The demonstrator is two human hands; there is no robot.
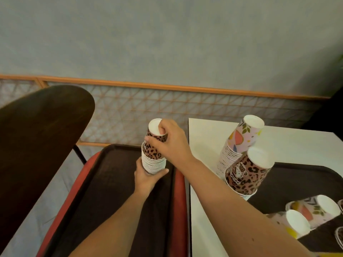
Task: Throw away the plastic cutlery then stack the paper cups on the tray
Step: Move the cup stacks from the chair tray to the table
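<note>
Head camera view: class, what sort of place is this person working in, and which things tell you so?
Probably a café or fast-food eatery: dark serving trays, tall stacks of patterned paper cups, and a small white table beside a red-cushioned chair along a wall.

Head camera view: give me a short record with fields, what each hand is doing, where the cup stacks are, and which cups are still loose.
left hand: holds the base of the leopard stack
right hand: grips the top cup of that stack, bottom up
near tray: dark, on the red chair seat, carrying the leopard stack
white table: floral stack and second leopard stack, both bottom up
far tray: loose floral cups lying on their sides
cutlery: none in view
</note>
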